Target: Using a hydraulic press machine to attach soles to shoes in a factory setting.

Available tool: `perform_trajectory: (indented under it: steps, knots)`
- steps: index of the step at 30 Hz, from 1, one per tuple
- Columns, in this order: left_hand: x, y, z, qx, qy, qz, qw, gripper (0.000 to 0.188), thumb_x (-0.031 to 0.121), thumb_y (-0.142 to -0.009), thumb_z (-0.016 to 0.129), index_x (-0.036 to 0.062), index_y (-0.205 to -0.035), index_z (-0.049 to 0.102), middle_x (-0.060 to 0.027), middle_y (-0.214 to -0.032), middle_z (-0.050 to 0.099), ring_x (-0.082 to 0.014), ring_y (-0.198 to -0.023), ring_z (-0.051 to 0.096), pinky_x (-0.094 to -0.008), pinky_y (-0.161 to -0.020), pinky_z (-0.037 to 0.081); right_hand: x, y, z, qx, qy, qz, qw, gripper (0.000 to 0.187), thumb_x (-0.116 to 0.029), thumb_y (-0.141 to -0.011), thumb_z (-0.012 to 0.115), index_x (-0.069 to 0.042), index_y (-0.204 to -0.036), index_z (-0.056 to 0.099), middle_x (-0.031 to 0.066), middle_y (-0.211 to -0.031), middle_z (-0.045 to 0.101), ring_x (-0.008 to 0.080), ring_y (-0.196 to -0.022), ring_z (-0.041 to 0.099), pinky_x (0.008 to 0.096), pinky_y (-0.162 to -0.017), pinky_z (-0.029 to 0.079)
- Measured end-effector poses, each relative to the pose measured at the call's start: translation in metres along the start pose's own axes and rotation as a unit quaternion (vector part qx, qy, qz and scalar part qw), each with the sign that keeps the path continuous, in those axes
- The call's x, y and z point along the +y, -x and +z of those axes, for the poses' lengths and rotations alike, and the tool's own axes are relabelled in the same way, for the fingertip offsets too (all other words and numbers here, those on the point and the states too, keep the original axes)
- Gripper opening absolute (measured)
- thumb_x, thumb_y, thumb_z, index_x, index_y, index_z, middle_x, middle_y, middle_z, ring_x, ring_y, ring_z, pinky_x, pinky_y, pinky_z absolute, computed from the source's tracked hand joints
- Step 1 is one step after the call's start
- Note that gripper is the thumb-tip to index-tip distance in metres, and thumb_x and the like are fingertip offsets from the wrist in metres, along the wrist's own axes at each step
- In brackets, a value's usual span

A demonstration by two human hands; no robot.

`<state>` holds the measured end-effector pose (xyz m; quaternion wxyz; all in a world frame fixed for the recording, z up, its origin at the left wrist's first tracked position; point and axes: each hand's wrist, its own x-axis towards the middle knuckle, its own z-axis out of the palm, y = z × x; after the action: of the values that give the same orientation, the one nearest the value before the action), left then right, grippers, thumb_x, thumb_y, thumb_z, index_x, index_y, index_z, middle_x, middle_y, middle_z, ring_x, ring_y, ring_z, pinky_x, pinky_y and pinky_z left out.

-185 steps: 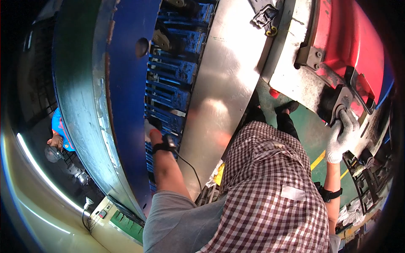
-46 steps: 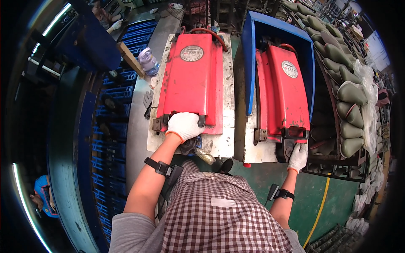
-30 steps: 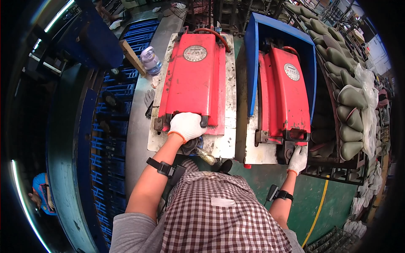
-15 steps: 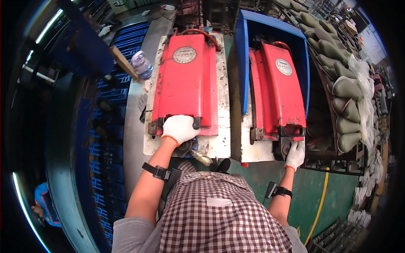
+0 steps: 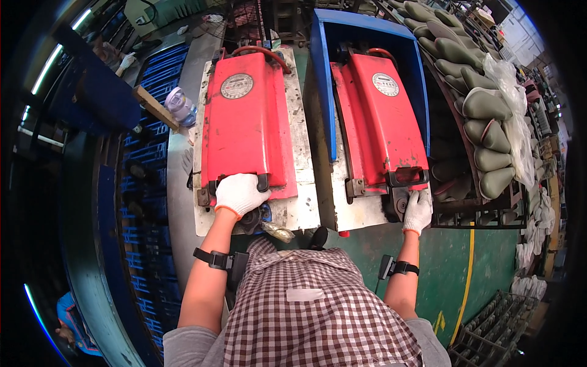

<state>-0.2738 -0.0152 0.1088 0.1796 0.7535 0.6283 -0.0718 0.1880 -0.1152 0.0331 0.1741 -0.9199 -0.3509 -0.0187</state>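
The white-gloved left hand (image 5: 242,194) grips a black handle (image 5: 263,183) at the near edge of a red metal cover (image 5: 238,137); from here I can't tell if the white-gloved right hand (image 5: 418,211), by the near edge of the second red cover (image 5: 391,119), grips anything.

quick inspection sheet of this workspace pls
Surface: left top, pale with dark spots
Job's things: red left cover and red right cover, side by side, paint marked
Clutter: bottle and grey glove left of the left cover
Grips: left grip, gloved, on left handle; right grip, gloved, at right cover's front, hold unclear
Cables: red hose at each cover's far end
Surroundings: green forms at right, yellow line on green floor, person at lower left
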Motion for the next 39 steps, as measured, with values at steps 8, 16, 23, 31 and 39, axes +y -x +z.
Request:
perform_trajectory:
  steps: [8, 16, 23, 31, 39]
  knots:
    - [0.001, 0.001, -0.002, 0.001, 0.006, 0.000, 1.000, 0.044, 0.053, -0.081, 0.070, 0.0105, -0.089, 0.080, -0.0174, -0.086, 0.076, -0.0356, -0.082, 0.074, -0.0457, -0.076, 0.059, 0.003, -0.001, 0.003, 0.007, -0.009, -0.008, 1.000, 0.036, -0.042, -0.098, 0.058, -0.010, -0.104, 0.073, 0.0216, -0.104, 0.072, 0.0429, -0.098, 0.069, 0.0516, -0.083, 0.054]
    - [0.000, 0.001, 0.000, 0.005, -0.001, 0.008, 1.000, 0.046, 0.054, -0.081, 0.069, 0.0096, -0.089, 0.080, -0.0185, -0.086, 0.075, -0.0357, -0.081, 0.074, -0.0456, -0.075, 0.059, 0.005, -0.003, 0.005, 0.008, 0.003, -0.014, 1.000, 0.035, -0.040, -0.098, 0.058, -0.011, -0.107, 0.074, 0.0194, -0.104, 0.073, 0.0409, -0.098, 0.070, 0.0504, -0.083, 0.055]
    - [-0.005, -0.001, 0.009, 0.018, 0.006, 0.008, 1.000, 0.046, 0.056, -0.080, 0.072, 0.0115, -0.086, 0.080, -0.0167, -0.082, 0.074, -0.0352, -0.078, 0.074, -0.0460, -0.072, 0.058, 0.013, -0.005, 0.017, 0.045, 0.006, -0.015, 0.999, 0.032, -0.043, -0.097, 0.059, -0.016, -0.101, 0.076, 0.0189, -0.091, 0.075, 0.0417, -0.086, 0.071, 0.0523, -0.076, 0.056]
    - [0.000, -0.003, 0.003, -0.007, -0.004, -0.002, 1.000, 0.048, 0.056, -0.080, 0.070, 0.0093, -0.090, 0.080, -0.0184, -0.085, 0.075, -0.0359, -0.081, 0.075, -0.0457, -0.074, 0.059, 0.018, -0.006, 0.022, 0.068, 0.006, -0.030, 0.997, 0.030, -0.040, -0.097, 0.060, -0.015, -0.100, 0.076, 0.0166, -0.092, 0.075, 0.0407, -0.086, 0.071, 0.0512, -0.075, 0.056]
    - [-0.004, -0.004, 0.011, 0.037, -0.004, 0.012, 0.999, 0.046, 0.057, -0.079, 0.072, 0.0119, -0.081, 0.079, -0.0166, -0.076, 0.072, -0.0361, -0.073, 0.072, -0.0462, -0.068, 0.058, 0.017, -0.006, 0.021, 0.052, -0.004, -0.012, 0.999, 0.033, -0.044, -0.097, 0.059, -0.016, -0.101, 0.075, 0.0189, -0.095, 0.074, 0.0419, -0.088, 0.071, 0.0521, -0.077, 0.056]
